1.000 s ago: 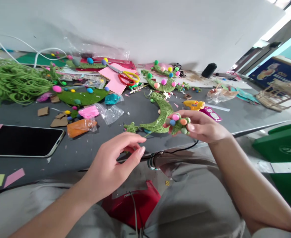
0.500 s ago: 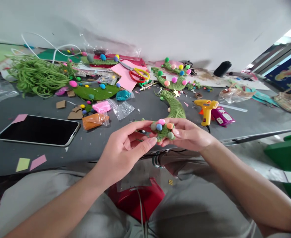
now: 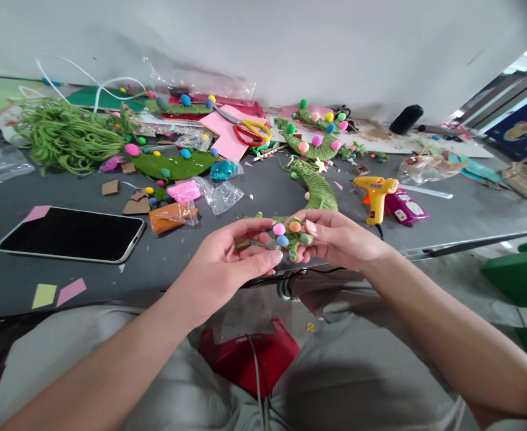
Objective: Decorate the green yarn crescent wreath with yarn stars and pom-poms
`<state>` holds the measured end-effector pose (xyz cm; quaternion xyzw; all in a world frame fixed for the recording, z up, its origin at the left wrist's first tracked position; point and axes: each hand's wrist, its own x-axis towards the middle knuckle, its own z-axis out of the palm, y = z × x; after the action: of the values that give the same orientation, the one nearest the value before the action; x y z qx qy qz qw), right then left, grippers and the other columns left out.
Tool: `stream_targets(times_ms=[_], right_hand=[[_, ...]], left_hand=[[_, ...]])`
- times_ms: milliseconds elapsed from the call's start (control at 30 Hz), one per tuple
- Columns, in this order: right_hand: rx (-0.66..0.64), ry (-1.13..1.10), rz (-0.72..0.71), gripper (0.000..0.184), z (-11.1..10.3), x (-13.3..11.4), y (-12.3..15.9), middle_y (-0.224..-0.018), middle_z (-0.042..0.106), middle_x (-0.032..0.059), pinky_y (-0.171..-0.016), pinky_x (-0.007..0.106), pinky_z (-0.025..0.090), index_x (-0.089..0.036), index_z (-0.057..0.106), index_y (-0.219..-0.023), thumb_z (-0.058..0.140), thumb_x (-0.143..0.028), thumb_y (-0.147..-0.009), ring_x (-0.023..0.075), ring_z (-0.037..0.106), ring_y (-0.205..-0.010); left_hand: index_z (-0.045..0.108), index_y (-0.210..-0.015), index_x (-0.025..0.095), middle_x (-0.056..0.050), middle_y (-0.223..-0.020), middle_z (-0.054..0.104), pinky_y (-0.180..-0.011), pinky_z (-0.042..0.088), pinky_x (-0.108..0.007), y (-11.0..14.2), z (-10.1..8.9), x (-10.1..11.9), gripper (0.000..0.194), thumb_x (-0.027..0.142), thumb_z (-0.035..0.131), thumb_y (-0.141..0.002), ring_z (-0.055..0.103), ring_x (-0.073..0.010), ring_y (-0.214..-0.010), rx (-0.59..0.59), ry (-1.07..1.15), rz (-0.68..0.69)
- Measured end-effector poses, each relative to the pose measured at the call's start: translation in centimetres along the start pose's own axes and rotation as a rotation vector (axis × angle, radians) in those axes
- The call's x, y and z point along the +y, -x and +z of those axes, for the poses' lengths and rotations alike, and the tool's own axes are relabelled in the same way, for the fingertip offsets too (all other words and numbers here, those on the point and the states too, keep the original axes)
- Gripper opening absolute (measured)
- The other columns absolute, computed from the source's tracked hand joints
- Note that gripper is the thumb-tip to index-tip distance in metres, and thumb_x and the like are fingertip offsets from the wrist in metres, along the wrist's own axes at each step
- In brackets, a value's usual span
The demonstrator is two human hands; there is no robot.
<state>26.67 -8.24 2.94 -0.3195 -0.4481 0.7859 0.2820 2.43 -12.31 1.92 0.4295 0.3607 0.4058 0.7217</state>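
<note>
Green yarn wraps the small ornament (image 3: 293,239), which is held between both hands over the near edge of the grey table (image 3: 209,245) and carries pink, orange, blue and grey-green balls. At its nine o'clock side the left hand (image 3: 227,257) is narrowed, thumb and fingers close about the edge. At three o'clock the right hand (image 3: 339,239) pinches it between thumb and fingers.

Clock directions run from the ornament. Between nine and ten lies a clear bag with orange material (image 3: 171,217); near ten, a bag with pink material (image 3: 185,191) touches a flattened clear bag (image 3: 224,199). Toward half past ten sits a small bag holding something teal (image 3: 224,170). Another clear bag (image 3: 5,163) lies at the far left, about half past nine.

At half past two a purple packet (image 3: 407,207) rests just beside the yellow glue gun (image 3: 375,194); its contents cannot be told. Farther out at two, a crumpled clear bag (image 3: 429,167) holds something brownish. Past the table edge, just after three, stands a green bin (image 3: 515,275). Close by at one o'clock lies a yarn-wrapped crescent (image 3: 320,188); at nine, a phone (image 3: 72,234).
</note>
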Motion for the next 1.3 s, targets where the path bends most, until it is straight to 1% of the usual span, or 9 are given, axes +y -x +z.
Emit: stream_targets(times_ms=[133, 300, 433, 600, 700, 800, 900, 1033, 1300], right_hand=[[0.084, 0.001, 0.036, 0.033, 0.7, -0.1, -0.1, -0.079, 0.075, 0.0025, -0.064, 0.019, 0.061, -0.016, 0.068, -0.098, 0.082, -0.043, -0.087, 0.0130, 0.076, -0.071], [0.150, 0.038, 0.020, 0.032, 1.0, -0.2, -0.2, -0.082, 0.076, 0.0029, -0.066, 0.020, 0.061, -0.015, 0.068, -0.096, 0.082, -0.042, -0.087, 0.0116, 0.075, -0.070], [0.170, 0.087, -0.009, 0.031, 1.0, -0.1, -0.2, -0.083, 0.075, 0.0031, -0.068, 0.021, 0.061, -0.015, 0.070, -0.097, 0.080, -0.043, -0.089, 0.0122, 0.074, -0.072], [0.199, 0.172, -0.050, 0.033, 1.4, -0.3, -0.2, -0.084, 0.074, 0.0034, -0.071, 0.024, 0.060, -0.016, 0.071, -0.099, 0.074, -0.047, -0.092, 0.0120, 0.072, -0.074], [0.305, 0.368, -0.180, 0.029, 2.3, -0.3, 0.0, -0.090, 0.072, 0.0034, -0.073, 0.028, 0.059, -0.018, 0.072, -0.098, 0.073, -0.047, -0.093, 0.0137, 0.070, -0.078], [0.485, 0.737, -0.515, 0.016, 3.4, -0.2, 0.4, -0.101, 0.071, 0.0044, -0.082, 0.033, 0.057, -0.023, 0.074, -0.098, 0.076, -0.037, -0.091, 0.0178, 0.068, -0.091], [0.473, 1.087, -0.790, 0.010, 4.3, 0.2, 0.6, -0.107, 0.068, 0.0061, -0.088, 0.041, 0.055, -0.026, 0.076, -0.096, 0.079, -0.029, -0.088, 0.0212, 0.065, -0.097], [0.411, 1.297, -0.861, 0.012, 4.8, 0.7, 0.1, -0.103, 0.066, 0.0071, -0.081, 0.043, 0.052, -0.027, 0.078, -0.099, 0.078, -0.034, -0.089, 0.0199, 0.060, -0.086], [0.455, 1.359, -0.857, 0.009, 5.2, 0.9, -0.6, -0.091, 0.058, 0.0053, -0.074, 0.040, 0.048, -0.028, 0.080, -0.096, 0.072, -0.032, -0.093, 0.0179, 0.052, -0.078]], left_hand=[[0.078, -0.111, 0.026, -0.001, -0.110, 0.076, -0.083, 0.062, -0.022, 0.1, -0.1, -0.1, 0.029, 0.016, 0.083, -0.084, 0.073, -0.0112, -0.091, -0.054, 0.070, 0.008], [0.076, -0.117, 0.024, -0.004, -0.116, 0.075, -0.086, 0.063, -0.023, 0.1, 0.1, 0.4, 0.035, 0.012, 0.081, -0.084, 0.074, -0.0149, -0.098, -0.080, 0.165, -0.013], [0.072, -0.123, 0.024, -0.004, -0.114, 0.075, -0.092, 0.064, -0.029, 0.1, 0.3, 1.1, 0.038, 0.017, 0.079, -0.087, 0.076, -0.0184, -0.098, -0.055, 0.232, -0.107], [0.074, -0.111, 0.022, -0.002, -0.103, 0.078, -0.089, 0.065, -0.029, 0.0, 0.5, 1.1, 0.018, 0.028, 0.072, -0.094, 0.078, -0.0173, -0.092, -0.037, 0.289, -0.160], [0.075, -0.102, 0.022, -0.001, -0.097, 0.078, -0.086, 0.066, -0.028, -0.1, 0.5, 0.8, 0.010, 0.028, 0.073, -0.093, 0.078, -0.0170, -0.090, -0.011, 0.310, -0.164], [0.075, -0.102, 0.020, -0.002, -0.098, 0.078, -0.085, 0.066, -0.028, -0.2, 0.5, 0.7, 0.012, 0.028, 0.073, -0.094, 0.078, -0.0177, -0.091, 0.040, 0.322, -0.177], [0.076, -0.101, 0.019, -0.003, -0.101, 0.078, -0.085, 0.066, -0.026, -0.3, 0.6, 0.6, 0.012, 0.029, 0.071, -0.095, 0.076, -0.0150, -0.089, 0.054, 0.341, -0.175], [0.077, -0.095, 0.021, 0.000, -0.095, 0.076, -0.074, 0.064, -0.020, -0.4, 0.7, 0.5, 0.010, 0.030, 0.071, -0.094, 0.072, -0.0108, -0.080, 0.068, 0.389, -0.164], [0.079, -0.097, 0.024, 0.001, -0.097, 0.076, -0.074, 0.064, -0.020, -0.3, 0.6, 0.2, 0.008, 0.029, 0.075, -0.092, 0.072, -0.0110, -0.082, 0.066, 0.400, -0.159]])
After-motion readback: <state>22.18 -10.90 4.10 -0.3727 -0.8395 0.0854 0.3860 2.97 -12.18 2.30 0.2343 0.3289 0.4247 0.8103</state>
